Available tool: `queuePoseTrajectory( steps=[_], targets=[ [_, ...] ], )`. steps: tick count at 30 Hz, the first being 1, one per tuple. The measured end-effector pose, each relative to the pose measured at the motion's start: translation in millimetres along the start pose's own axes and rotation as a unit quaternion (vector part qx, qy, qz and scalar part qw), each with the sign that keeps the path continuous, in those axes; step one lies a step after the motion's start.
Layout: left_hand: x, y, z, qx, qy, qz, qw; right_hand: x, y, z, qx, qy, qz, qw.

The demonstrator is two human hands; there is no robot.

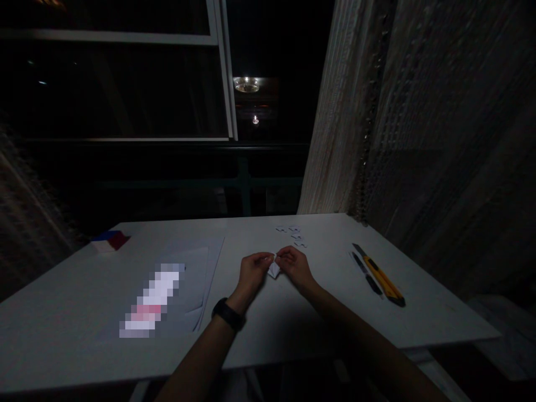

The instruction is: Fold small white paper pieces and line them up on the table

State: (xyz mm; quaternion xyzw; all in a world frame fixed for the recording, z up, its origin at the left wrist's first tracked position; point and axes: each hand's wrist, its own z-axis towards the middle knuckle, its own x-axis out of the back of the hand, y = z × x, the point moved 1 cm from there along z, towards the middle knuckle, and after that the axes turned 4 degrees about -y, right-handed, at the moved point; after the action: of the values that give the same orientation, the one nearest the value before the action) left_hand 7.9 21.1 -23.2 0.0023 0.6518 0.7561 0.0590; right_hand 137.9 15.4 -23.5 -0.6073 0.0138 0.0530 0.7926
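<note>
A small folded piece of white paper [273, 270] is pinched between both hands over the middle of the table. My left hand [253, 270] grips its left side with thumb and forefinger, a dark watch on that wrist. On the other side, my right hand [295, 266] is closed on the paper's right edge. The paper comes to a point toward me and shows crease lines. Just beyond the hands lie several small folded paper pieces [296, 237] in a loose cluster.
White table [259, 346] below. At right lie a yellow box cutter [383, 280] and a pen [367, 273]. At left, white sheets [201, 285] lie beside a blurred-out bright rectangle [153, 301]; a coloured cube [109, 241] sits at the far left. A curtain [330, 123] hangs behind.
</note>
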Motion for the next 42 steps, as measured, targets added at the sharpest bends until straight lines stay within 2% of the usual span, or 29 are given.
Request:
queuePoseTrajectory(
  steps=[10, 18, 26, 32, 37, 42],
  targets=[
    [-0.4, 7.3, -3.3, 0.019, 0.001, -0.051, 0.999, 6.6, -1.1, 2.9, 0.006, -0.056, 0.027, 0.998],
    [-1.5, 5.0, -4.2, 0.031, 0.006, -0.063, 0.998, -3.3, 2.1, 0.6, 0.044, -0.005, -0.031, 0.999],
    [-0.7, 1.3, -3.3, 0.049, 0.001, -0.07, 0.996, -5.7, 10.2, -0.7, 0.05, -0.007, -0.033, 0.998],
    [-2.7, 3.1, -4.5, 0.049, -0.018, -0.063, 0.997, -3.8, 16.2, 1.8, 0.001, -0.002, 0.082, 0.997],
    [-3.5, 0.5, -3.6, 0.043, -0.022, -0.054, 0.997, -4.4, 12.6, 1.0, -0.066, 0.013, 0.194, 0.979],
    [-2.4, 2.4, -4.0, 0.043, -0.038, -0.09, 0.994, -2.3, 7.6, 1.5, -0.093, 0.013, 0.188, 0.978]
  ],
)
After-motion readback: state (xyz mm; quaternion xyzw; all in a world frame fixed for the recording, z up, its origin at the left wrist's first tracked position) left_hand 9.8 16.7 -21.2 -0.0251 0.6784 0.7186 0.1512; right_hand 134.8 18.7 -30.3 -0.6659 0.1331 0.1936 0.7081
